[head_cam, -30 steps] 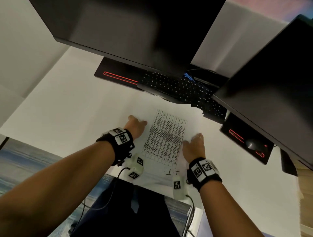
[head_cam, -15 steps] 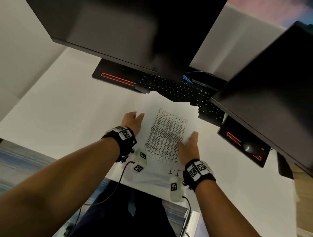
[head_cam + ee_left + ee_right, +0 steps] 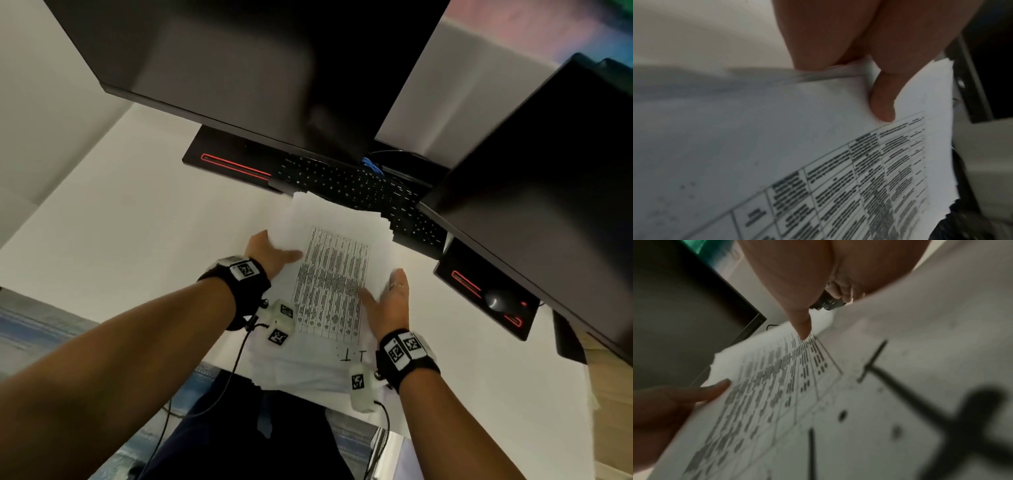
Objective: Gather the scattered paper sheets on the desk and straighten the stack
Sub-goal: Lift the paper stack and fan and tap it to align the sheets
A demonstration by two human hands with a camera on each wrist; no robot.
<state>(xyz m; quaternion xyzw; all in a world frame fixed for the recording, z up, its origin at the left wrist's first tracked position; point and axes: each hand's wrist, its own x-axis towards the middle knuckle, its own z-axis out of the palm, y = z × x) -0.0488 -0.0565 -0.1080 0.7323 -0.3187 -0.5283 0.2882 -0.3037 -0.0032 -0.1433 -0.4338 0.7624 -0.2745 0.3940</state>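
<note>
A stack of white paper sheets (image 3: 329,274), a printed table on its top sheet, lies between my hands on the white desk (image 3: 120,240), and its far end is raised toward the keyboard. My left hand (image 3: 274,250) grips the stack's left edge, thumb (image 3: 881,104) on top and the other digits underneath. My right hand (image 3: 383,291) holds the right edge with its thumb (image 3: 803,327) pressed on the print; its fingers run along and behind the edge. The sheets' far edges (image 3: 376,219) are fanned and uneven. The near end overhangs the desk's front edge.
A black keyboard (image 3: 342,181) lies just beyond the stack, under two large dark monitors (image 3: 239,68). A mouse (image 3: 496,301) sits on a black pad with red lines at the right. Bare desk spreads to the left and the right.
Both hands went from pressing flat at the stack's sides to gripping its edges with thumbs on top. The stack's far end has risen off the desk.
</note>
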